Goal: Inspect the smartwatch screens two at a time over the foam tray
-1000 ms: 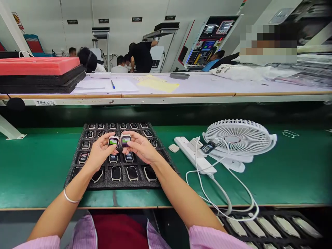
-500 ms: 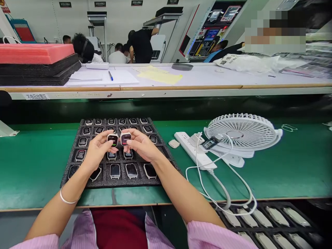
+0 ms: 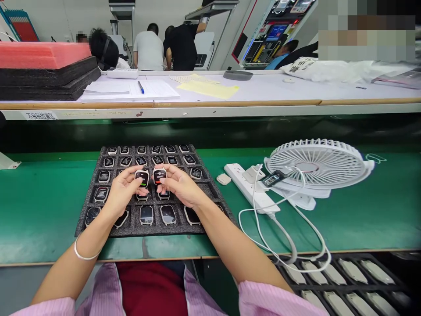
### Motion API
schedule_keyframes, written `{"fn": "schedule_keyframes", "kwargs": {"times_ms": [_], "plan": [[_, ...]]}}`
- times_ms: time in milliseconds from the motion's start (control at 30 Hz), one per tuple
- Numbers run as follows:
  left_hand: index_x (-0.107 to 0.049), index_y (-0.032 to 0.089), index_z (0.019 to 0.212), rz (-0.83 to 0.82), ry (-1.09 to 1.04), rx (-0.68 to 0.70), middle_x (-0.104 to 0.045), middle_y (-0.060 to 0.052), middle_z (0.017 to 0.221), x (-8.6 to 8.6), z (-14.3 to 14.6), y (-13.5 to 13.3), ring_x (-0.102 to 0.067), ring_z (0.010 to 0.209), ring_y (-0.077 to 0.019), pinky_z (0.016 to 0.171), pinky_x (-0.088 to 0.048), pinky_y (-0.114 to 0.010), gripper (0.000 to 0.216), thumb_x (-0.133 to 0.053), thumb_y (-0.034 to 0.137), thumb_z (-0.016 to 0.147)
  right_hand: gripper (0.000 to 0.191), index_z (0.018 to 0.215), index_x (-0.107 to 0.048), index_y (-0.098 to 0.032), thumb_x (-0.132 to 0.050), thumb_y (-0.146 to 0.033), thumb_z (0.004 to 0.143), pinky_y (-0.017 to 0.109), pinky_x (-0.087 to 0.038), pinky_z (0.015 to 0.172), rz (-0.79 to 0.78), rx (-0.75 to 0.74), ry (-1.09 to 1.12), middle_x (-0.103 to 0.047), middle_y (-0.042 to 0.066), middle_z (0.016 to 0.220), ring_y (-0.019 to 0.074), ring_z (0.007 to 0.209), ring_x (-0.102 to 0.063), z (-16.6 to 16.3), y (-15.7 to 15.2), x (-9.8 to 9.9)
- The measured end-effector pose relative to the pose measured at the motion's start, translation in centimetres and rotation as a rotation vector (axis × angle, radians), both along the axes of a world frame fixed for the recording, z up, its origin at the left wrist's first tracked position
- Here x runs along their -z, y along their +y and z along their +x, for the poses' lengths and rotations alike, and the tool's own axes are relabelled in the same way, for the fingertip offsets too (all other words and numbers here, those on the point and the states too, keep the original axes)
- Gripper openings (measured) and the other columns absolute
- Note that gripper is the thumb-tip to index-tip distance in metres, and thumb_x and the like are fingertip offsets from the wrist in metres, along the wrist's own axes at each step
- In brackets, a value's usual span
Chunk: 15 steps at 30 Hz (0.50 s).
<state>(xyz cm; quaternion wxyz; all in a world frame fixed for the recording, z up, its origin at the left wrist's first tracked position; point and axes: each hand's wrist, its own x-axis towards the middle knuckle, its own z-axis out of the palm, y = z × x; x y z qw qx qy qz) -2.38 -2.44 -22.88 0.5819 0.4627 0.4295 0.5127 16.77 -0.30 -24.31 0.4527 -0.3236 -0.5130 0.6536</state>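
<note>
A black foam tray [image 3: 86, 216] lies on the green bench, its pockets filled with several small watch bodies. Over its middle my left hand [image 3: 123, 192] pinches one watch body [image 3: 142, 177] whose screen shows a green mark. Right beside it my right hand [image 3: 179, 185] grips a second watch body [image 3: 159, 175] with a lit screen. Both units are raised a little above the tray, side by side and almost touching.
A white desk fan [image 3: 317, 164] lies to the right with another watch body [image 3: 272, 178] on a cable, beside a white power strip [image 3: 251, 188] and looping cords. A second tray [image 3: 335, 276] sits low right. Foam sheets and papers lie on the raised shelf; people work behind.
The watch screens changed from bright green bands to dark with small marks. The view tilted slightly down; my hands stay over the tray's middle. A person in the background stood up.
</note>
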Motion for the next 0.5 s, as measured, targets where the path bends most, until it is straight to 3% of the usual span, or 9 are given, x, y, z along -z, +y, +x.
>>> {"fn": "schedule_keyframes", "kwargs": {"times_ms": [300,500], "plan": [[-0.060,0.018,0.121,-0.024,-0.050,0.000,-0.070,-0.001,0.088,0.16,-0.18,-0.13,-0.071,0.063,-0.0138,0.064,-0.059,-0.027,0.049,-0.071,0.027,0.075,0.038,0.113,-0.059,-0.021,-0.069,-0.014,0.077,0.023,-0.051,0.056,-0.046,0.012,0.030,-0.066,-0.002,0.082,0.0113,0.062,-0.066,-0.04,-0.51,-0.03],[-0.058,0.018,0.121,-0.115,-0.110,0.061,-0.069,-0.001,0.087,-0.04,-0.10,-0.10,-0.071,0.062,-0.0141,0.064,-0.058,-0.026,0.051,-0.072,0.023,0.072,0.031,0.111,-0.058,-0.021,-0.069,-0.024,0.081,0.023,-0.051,0.054,-0.254,-0.041,0.219,-0.070,0.001,0.083,0.0123,0.058,-0.066,-0.02,-0.21,-0.15]]}}
